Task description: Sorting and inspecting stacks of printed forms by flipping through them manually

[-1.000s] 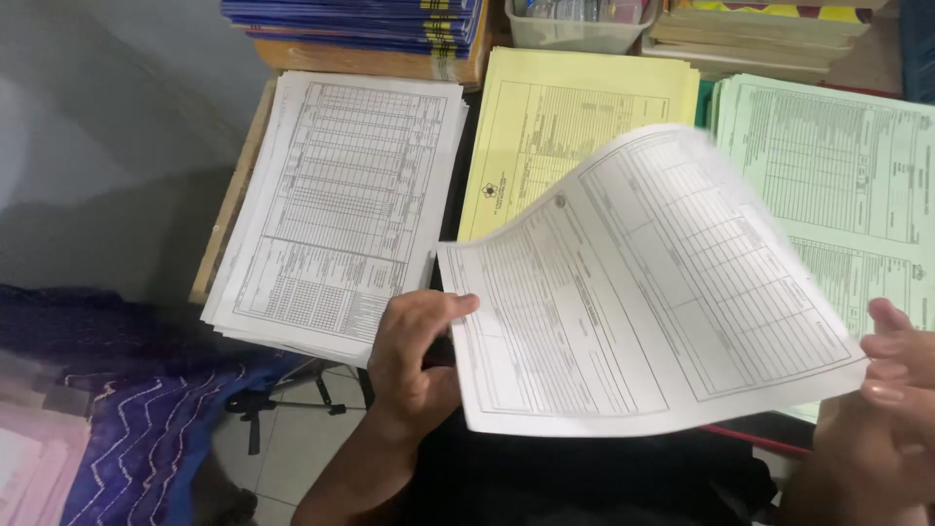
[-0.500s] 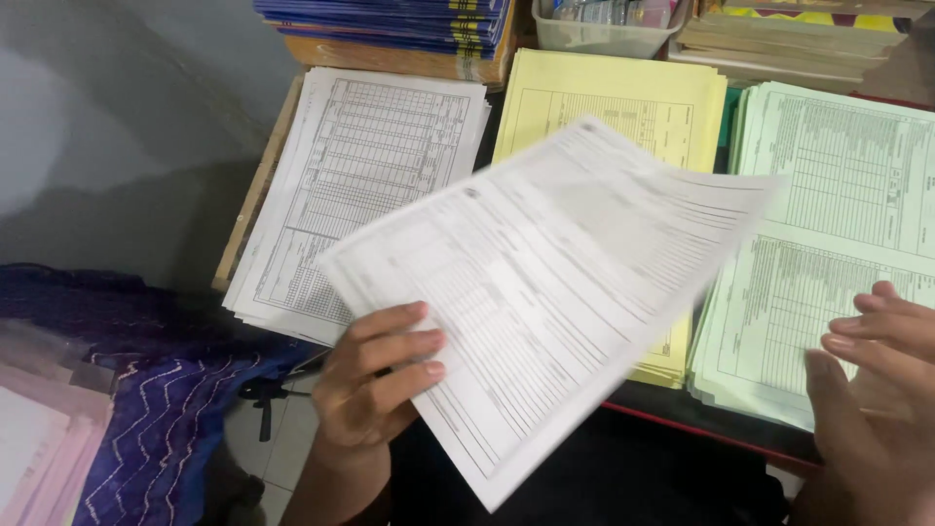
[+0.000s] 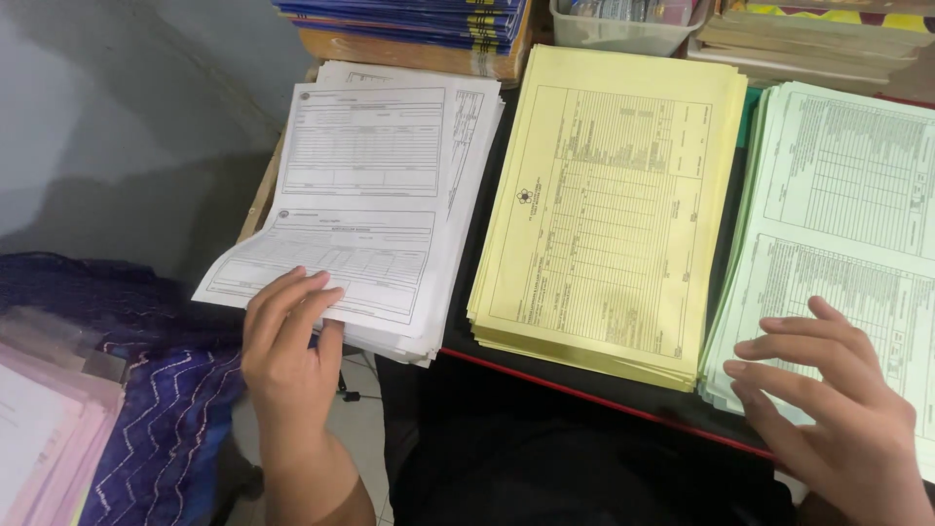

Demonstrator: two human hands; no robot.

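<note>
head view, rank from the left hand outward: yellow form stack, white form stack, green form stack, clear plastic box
From the left hand:
1. white form stack, under its fingers, at left
2. yellow form stack, centre
3. green form stack, right, under the right hand
4. clear plastic box, top edge; close to call with the green stack

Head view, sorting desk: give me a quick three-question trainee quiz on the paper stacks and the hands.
1. True or false: the left hand rests on the near edge of the top sheet of the white stack.
2. Which stack lies between the other two? A) white B) yellow C) green
3. Fill in: the right hand lies with fingers spread on the ______ stack.

Key:
1. True; its fingers press the sheet's near edge.
2. B, the yellow stack is in the middle.
3. Green; the green stack is the one furthest right.
</note>
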